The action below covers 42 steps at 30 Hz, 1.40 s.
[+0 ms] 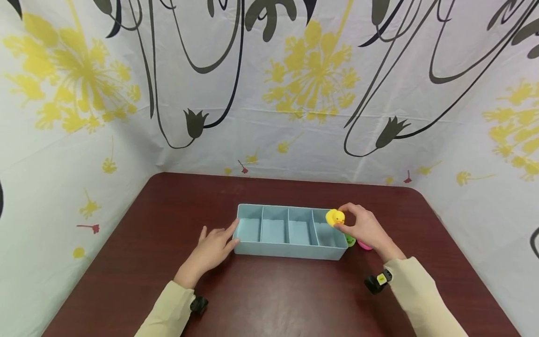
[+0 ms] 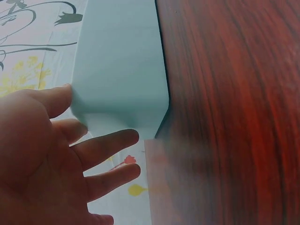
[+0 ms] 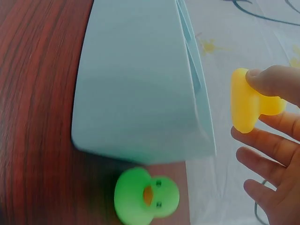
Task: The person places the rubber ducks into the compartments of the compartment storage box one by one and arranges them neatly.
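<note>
A yellow rubber duck [image 1: 335, 217] is pinched between the thumb and fingers of my right hand [image 1: 365, 229], above the right end compartment of a light blue box [image 1: 290, 250]. In the right wrist view the yellow duck [image 3: 244, 101] is held higher than the box's rim. My left hand [image 1: 213, 248] touches the box's left end with its fingers spread. Seen from the left wrist, the thumb and a finger of the left hand [image 2: 42, 140] rest against the box [image 2: 122, 61]. A green rubber duck [image 3: 145, 194] sits on the table beside the box's right end.
A pink object [image 1: 364, 245] lies by the green duck [image 1: 350, 240], partly hidden by my right hand. The box has several compartments in a row. Everything stands on a dark red wooden table [image 1: 269, 295], with a flower-patterned cloth [image 1: 261, 93] behind it and at its sides.
</note>
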{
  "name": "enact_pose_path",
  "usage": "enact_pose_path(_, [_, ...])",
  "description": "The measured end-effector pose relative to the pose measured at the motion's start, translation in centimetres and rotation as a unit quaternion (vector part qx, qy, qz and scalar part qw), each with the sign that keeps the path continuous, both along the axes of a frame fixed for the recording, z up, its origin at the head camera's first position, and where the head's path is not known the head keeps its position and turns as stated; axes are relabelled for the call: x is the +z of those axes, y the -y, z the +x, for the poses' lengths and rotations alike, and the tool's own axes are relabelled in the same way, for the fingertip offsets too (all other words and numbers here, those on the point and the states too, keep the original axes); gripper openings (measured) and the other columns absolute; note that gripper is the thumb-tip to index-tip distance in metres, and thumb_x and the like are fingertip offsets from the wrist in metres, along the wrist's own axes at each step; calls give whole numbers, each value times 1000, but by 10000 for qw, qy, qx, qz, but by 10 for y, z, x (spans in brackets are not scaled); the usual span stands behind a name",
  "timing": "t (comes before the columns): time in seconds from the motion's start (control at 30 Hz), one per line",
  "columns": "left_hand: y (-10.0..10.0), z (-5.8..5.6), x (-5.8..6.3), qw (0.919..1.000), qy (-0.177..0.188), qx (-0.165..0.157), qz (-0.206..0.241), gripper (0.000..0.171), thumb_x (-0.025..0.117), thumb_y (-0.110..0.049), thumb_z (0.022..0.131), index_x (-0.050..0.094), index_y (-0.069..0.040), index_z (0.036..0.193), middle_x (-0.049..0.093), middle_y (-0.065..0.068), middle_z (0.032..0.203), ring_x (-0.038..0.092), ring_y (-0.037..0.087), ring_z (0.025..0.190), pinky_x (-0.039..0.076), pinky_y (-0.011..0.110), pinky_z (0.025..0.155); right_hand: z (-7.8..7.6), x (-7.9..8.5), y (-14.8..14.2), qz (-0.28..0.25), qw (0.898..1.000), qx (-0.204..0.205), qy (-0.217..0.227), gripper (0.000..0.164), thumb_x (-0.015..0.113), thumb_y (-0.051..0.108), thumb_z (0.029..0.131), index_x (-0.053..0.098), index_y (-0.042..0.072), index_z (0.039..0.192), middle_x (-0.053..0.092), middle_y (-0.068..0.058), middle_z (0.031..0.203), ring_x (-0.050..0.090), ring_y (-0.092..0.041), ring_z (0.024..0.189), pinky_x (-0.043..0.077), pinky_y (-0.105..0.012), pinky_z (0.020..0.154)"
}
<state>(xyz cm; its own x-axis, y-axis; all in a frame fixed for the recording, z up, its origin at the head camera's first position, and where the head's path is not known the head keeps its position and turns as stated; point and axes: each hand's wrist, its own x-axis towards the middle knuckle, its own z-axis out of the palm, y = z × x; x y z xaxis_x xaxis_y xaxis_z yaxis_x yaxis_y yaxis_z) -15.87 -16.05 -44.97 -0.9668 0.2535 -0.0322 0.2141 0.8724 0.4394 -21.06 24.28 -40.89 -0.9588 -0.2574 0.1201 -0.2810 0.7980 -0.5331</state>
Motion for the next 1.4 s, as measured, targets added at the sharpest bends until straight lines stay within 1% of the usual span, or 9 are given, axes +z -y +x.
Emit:
enact_pose_path(0.3, [1,-1,2,10000,79,32,-42,61,51,-35,99,26,-20,152,60,9,132,47,34,128,10,67,108,-8,5,34,-201,9992,350,-65,39,77,27,81,60,10,112,61,-10,113,54,-32,107,47,-49,85])
enact_pose_path(0.57, [1,-2,3,9998,201,2,48,61,51,-34,99,25,-20,153,58,11,133,49,33,127,12,66,109,-15,5,58,-492,9971,577,-104,36,78,25,79,61,13,109,61,-8,111,55,-34,109,47,-52,89])
enact_pose_path(0.73, [2,-1,3,9998,108,-92,162,61,51,-31,99,25,-16,153,60,13,130,54,31,122,20,62,109,-17,9,74,-530,9959,721,-114,37,79,27,78,62,14,108,62,-6,110,55,-33,108,46,-53,91])
enact_pose_path(0.83, [2,-1,3,9996,10,-158,230,61,52,-30,99,27,-13,152,66,13,119,59,29,113,33,54,105,-18,11,86,-520,9954,798,-80,38,80,28,78,63,14,109,62,-5,110,55,-31,108,46,-53,90])
enact_pose_path(0.93, [2,-1,2,9994,-27,-222,251,62,53,-30,99,27,-12,152,69,8,99,64,25,103,44,46,96,-19,11,98,-545,9947,872,-54,37,80,28,78,63,15,109,62,-5,110,55,-28,106,47,-52,89])
enact_pose_path(1.07, [2,-1,2,9993,8,-275,264,63,53,-31,98,26,-12,152,62,2,77,64,19,90,49,39,83,-21,10,114,-604,9930,1017,-38,36,80,27,78,64,15,108,62,-4,109,56,-29,106,48,-51,89])
enact_pose_path(1.2, [2,-1,2,9993,29,-259,265,63,53,-32,98,26,-14,152,63,3,79,64,17,87,49,37,77,-23,8,130,-575,9923,1096,15,35,80,27,78,65,16,108,62,-2,109,56,-29,106,48,-47,87])
enact_pose_path(1.33, [2,-2,2,9995,96,-170,267,64,54,-34,98,26,-15,152,68,8,95,64,18,92,51,38,79,-23,7,146,-559,9917,1153,102,35,80,26,78,66,15,108,63,-1,110,55,-29,106,48,-43,85])
enact_pose_path(1.4, [2,-2,3,9994,130,-102,293,64,54,-35,97,27,-16,152,68,11,108,64,20,99,51,40,83,-23,7,154,-559,9914,1181,98,35,80,25,78,66,15,108,62,-1,109,55,-27,104,49,-41,84])
